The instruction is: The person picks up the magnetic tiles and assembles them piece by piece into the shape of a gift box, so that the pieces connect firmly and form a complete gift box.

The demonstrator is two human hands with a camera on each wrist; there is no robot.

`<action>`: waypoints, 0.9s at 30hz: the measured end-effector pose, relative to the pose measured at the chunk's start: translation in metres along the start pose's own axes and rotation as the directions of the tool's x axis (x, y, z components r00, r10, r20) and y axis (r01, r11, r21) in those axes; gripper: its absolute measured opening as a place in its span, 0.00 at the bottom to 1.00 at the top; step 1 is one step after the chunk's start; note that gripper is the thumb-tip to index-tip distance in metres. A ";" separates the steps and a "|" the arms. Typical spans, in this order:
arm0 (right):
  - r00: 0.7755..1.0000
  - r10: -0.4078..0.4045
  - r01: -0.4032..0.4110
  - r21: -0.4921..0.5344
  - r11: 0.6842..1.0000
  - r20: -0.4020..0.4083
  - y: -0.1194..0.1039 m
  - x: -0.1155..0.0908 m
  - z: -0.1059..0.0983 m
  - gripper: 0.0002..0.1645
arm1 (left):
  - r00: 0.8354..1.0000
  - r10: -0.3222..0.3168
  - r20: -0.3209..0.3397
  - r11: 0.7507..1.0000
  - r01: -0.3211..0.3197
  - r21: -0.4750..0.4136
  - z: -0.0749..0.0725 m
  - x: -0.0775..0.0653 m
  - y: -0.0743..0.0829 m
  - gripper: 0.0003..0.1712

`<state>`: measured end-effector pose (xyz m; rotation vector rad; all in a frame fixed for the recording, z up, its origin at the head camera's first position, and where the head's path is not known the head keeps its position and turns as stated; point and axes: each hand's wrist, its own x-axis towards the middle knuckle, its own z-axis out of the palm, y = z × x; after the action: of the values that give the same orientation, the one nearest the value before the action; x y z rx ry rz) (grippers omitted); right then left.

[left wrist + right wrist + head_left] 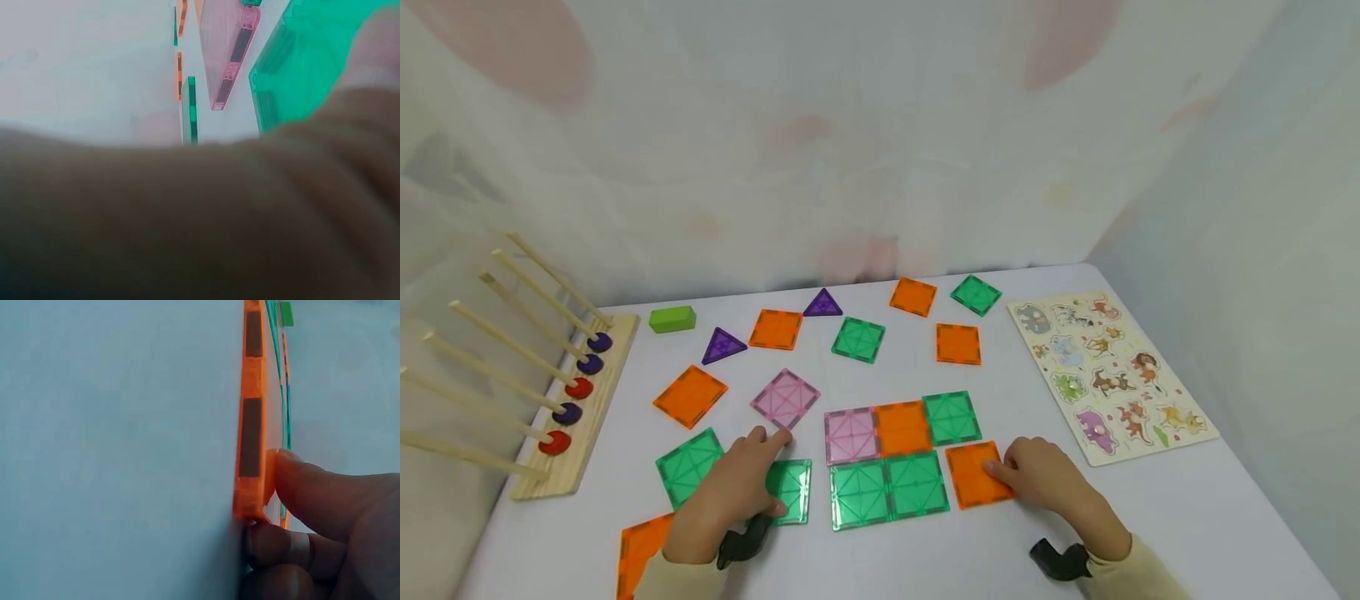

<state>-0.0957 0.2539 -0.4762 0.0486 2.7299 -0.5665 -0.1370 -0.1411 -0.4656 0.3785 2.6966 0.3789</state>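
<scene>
My right hand point(1048, 475) pinches the lower right corner of an orange square magnetic tile point(973, 477). In the right wrist view its thumb point(319, 490) lies on the tile's face, with curled fingers at the corner. That tile sits just right of a joined block with a pink tile point(852, 435), another orange tile point(904, 429) and several green tiles point(952, 418). My left hand point(737, 479) is over a separate green square tile point(797, 492), thumb touching it and index finger stretched toward a loose pink tile point(786, 398). Part of that green tile is hidden by the hand.
Loose orange tiles point(691, 396), green tiles point(858, 340) and purple triangles point(823, 303) lie behind and to the left. A wooden peg stand point(591, 408) with discs is at far left, near a green block point(672, 319). An animal puzzle board point(1112, 375) lies at right.
</scene>
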 end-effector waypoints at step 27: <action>0.997 -0.040 0.041 0.018 0.999 -0.062 -0.011 0.002 0.007 0.27 | 1.000 -0.005 0.014 0.998 0.006 -0.063 0.001 -0.009 0.015 0.50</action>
<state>-0.0968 0.2408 -0.4790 0.0162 2.7904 -0.6126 -0.1255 -0.1296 -0.4583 0.3536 2.6649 0.4568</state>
